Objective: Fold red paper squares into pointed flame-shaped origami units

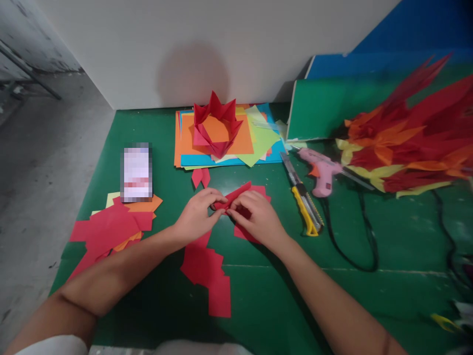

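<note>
Between my two hands, a piece of red paper (pixel 238 193) is pinched and partly folded. My left hand (pixel 197 212) is closed on its left end, thumb and fingertips together. From the other side my right hand (pixel 254 214) grips the same paper, its fingers covering much of it. Loose red paper pieces (pixel 207 268) lie below my left hand, and more red sheets (pixel 246 232) show under my right hand. Just above my left hand is a small folded red paper piece (pixel 200 177). Farther back, a pointed red paper ring (pixel 236 125) rests on stacked colored paper (pixel 185 133).
A yellow utility knife (pixel 305 209) and a pink glue gun (pixel 323 172) with a black cord lie to the right. Red, orange and yellow paper flowers (pixel 402 133) fill the far right. A blurred-out phone-like rectangle (pixel 136 172) and paper scraps (pixel 111 227) are left, on the green table (pixel 277 305).
</note>
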{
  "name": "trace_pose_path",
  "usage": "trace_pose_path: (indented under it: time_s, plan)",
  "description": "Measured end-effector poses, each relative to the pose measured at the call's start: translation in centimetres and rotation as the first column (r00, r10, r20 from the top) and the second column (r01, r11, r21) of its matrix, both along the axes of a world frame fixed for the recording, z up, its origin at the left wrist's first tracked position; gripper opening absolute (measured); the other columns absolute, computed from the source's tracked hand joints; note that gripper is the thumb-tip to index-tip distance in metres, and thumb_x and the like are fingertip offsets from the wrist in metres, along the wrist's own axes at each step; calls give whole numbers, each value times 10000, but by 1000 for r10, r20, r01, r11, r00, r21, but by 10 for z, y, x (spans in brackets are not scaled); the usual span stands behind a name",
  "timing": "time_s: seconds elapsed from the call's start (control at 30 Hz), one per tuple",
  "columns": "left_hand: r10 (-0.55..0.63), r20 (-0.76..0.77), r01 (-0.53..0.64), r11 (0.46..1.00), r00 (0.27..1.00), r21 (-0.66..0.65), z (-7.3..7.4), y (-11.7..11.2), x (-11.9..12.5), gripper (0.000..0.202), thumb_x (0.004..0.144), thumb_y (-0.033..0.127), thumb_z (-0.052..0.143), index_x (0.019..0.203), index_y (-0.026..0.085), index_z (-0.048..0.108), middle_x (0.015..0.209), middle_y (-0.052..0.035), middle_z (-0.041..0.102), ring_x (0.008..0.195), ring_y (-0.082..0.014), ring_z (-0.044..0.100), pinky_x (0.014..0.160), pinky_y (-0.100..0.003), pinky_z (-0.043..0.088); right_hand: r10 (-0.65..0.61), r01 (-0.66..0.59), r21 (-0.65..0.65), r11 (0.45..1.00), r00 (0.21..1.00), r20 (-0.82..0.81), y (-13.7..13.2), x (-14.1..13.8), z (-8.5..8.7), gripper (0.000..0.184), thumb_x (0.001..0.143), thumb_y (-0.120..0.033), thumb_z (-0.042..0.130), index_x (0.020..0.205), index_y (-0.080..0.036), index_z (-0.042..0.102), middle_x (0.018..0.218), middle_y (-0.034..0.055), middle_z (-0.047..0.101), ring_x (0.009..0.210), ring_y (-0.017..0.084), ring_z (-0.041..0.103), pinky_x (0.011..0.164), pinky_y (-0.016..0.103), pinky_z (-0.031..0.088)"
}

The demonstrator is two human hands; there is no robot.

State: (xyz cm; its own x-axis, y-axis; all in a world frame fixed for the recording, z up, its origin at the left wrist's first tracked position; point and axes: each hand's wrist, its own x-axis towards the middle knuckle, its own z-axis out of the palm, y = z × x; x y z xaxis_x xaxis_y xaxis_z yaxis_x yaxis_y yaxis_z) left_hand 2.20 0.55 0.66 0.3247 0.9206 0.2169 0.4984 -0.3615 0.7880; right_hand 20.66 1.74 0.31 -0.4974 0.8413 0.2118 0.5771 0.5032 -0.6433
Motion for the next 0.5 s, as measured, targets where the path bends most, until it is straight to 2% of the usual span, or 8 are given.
trace_pose_path:
  time_s: [0.23,0.5]
  plan:
    - [-12,-10,12,1000,1000,-15,3,0,0,166,789,60,595,915,168,611,946,-49,621,828,-135,605,752,-278,525,22,-22,46,999,1000,0,0,2,1,139,873,-307,579,793,-193,593,758,42,628,738,184,557,679,319,432]
    - [-15,-11,15,999,1000,-31,1,0,0,166,792,60,589,920,162,612,958,-61,620,846,-145,608,766,-292,527,162,-198,281,939,976,145,-1,13,4,210,910,-291,532,840,-205,710,831,61,673,761,167,593,666,304,457]
